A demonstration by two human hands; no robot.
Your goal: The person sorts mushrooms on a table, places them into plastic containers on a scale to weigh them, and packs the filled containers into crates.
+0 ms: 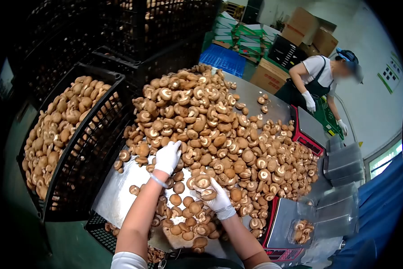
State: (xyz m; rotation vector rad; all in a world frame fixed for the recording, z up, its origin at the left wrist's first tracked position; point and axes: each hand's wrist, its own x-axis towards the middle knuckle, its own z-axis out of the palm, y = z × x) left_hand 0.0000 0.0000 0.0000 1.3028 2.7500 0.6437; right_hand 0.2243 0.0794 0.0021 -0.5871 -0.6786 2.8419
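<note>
A large heap of brown shiitake mushrooms (219, 130) covers the metal table. My left hand (167, 158), in a white glove, reaches to the heap's near left edge, touching the mushrooms there. Its fingers are together and bent, and whatever they may hold is hidden. My right hand (220, 200), also gloved, is closed around a few shiitake mushrooms (202, 181), caps and pale undersides showing. Below and between my hands, loose mushrooms (192, 208) lie scattered on the bare metal tabletop (116, 197).
At left stands a black crate (82, 134) full of mushrooms, beside stacked black crates (161, 36). A red-edged scale (284, 219) bears a clear tray of mushrooms (302, 232). Clear trays (340, 208) are stacked at right. Beyond another scale (309, 127), a co-worker (315, 78) bends over a green crate (327, 116).
</note>
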